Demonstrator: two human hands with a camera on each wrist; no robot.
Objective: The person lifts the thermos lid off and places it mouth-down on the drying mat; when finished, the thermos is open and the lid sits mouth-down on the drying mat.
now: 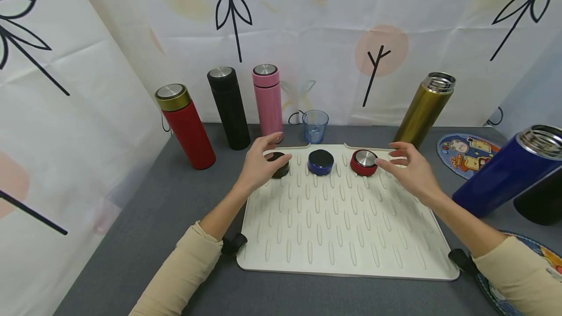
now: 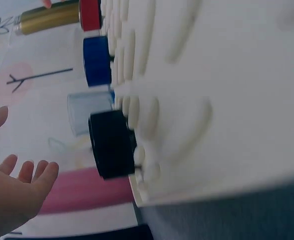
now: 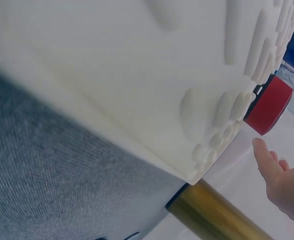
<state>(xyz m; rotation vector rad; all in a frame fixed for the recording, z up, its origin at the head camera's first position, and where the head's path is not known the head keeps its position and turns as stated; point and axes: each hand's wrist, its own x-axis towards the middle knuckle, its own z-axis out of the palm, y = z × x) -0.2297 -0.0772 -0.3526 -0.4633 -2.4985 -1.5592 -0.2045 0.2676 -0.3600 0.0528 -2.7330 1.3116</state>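
Observation:
Three bottle lids stand in a row along the far side of a white ridged drying mat [image 1: 325, 238]. They are a black lid [image 1: 281, 172] at left, a blue lid [image 1: 320, 162] in the middle and a red lid [image 1: 363, 164] with a silver top at right. My left hand [image 1: 259, 166] hovers by the black lid, fingers spread and relaxed; the left wrist view shows a gap between them. Beside the red lid is my right hand [image 1: 413, 172], thumb extended towards it; in the right wrist view the thumb tip is just apart from the red lid [image 3: 269, 106].
Behind the mat stand a red bottle [image 1: 186, 130], a black bottle [image 1: 230, 111], a pink bottle [image 1: 269, 101] and a blue glass [image 1: 315, 128]. Lidless gold [image 1: 423, 111] and blue [image 1: 500, 174] bottles are at right, near a cartoon-patterned round mat [image 1: 465, 152] and a dark bottle [image 1: 542, 201].

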